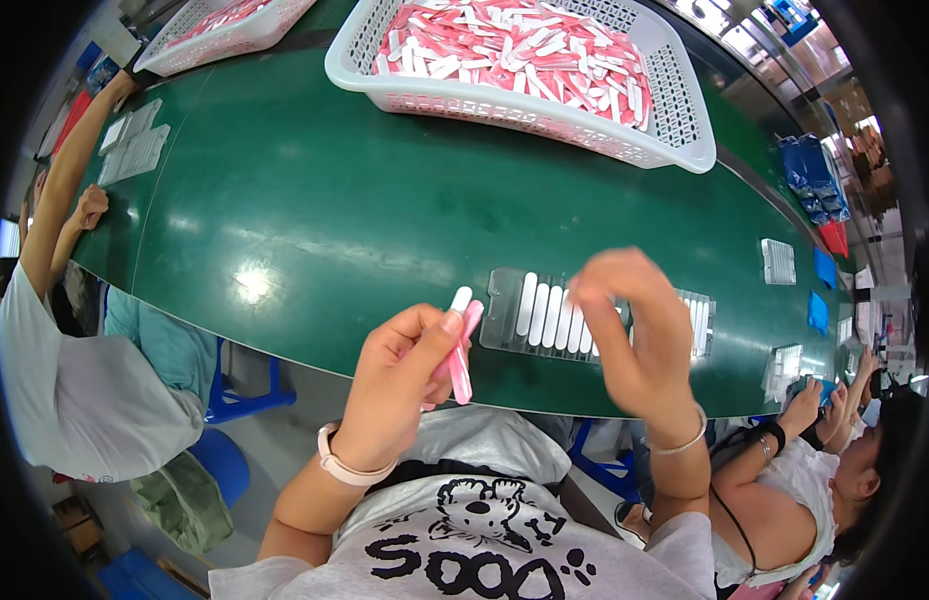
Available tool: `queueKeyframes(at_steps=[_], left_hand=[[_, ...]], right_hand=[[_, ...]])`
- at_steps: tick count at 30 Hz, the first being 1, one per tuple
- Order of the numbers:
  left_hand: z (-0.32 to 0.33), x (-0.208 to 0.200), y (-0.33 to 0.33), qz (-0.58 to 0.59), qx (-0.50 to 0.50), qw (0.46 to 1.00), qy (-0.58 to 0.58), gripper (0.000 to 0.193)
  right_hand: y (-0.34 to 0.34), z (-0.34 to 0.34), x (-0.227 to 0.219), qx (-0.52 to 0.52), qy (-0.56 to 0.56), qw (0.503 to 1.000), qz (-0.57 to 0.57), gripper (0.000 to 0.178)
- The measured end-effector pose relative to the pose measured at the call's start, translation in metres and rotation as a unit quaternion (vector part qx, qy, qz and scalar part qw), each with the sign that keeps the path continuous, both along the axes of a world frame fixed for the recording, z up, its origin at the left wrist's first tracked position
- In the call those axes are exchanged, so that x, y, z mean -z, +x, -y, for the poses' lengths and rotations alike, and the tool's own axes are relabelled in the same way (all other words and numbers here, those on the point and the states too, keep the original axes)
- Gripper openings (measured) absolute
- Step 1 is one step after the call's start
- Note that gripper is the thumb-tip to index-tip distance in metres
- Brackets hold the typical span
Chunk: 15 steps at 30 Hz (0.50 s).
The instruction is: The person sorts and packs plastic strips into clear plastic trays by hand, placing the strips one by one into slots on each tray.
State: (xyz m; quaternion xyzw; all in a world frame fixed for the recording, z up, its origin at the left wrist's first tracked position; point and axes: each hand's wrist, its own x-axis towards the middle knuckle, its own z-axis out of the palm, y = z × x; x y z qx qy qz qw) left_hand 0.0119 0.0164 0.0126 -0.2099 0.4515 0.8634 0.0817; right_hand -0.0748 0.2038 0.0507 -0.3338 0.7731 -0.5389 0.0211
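My left hand (pixel 400 365) is closed around slim, flat sticks, one with a white end (pixel 462 298) and at least one in pink (pixel 465 365). Their tips stick out past my thumb and fingers; the rest is hidden in my grip. Over a clear plastic tray (pixel 501 310), my right hand (pixel 640 335) curls with thumb and forefinger tips together. Motion blurs those tips, and whatever they may pinch cannot be made out. Several white sticks (pixel 541 315) lie side by side in the tray, some covered by my right hand.
A white perforated basket (pixel 545 122) heaped with pink and white sticks stands on the green table (pixel 285 200). Another basket (pixel 220 45) is at far left. Clear trays (pixel 135 155) lie left, another tray (pixel 778 262) right. Co-workers sit on both sides, a hand (pixel 92 206) on the left.
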Motion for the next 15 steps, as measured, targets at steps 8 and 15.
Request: queueKeyframes(at_steps=[8,15], left_hand=[[0.005,0.001,0.001,-0.001,-0.004,0.999,0.033,0.022],[0.009,0.000,0.002,0.000,0.007,0.999,0.041,0.024]], right_hand=[[-0.054,0.016,0.000,-0.175,0.272,0.946,-0.012,0.010],[-0.062,0.046,-0.019,-0.154,0.475,0.862,0.093,0.021]])
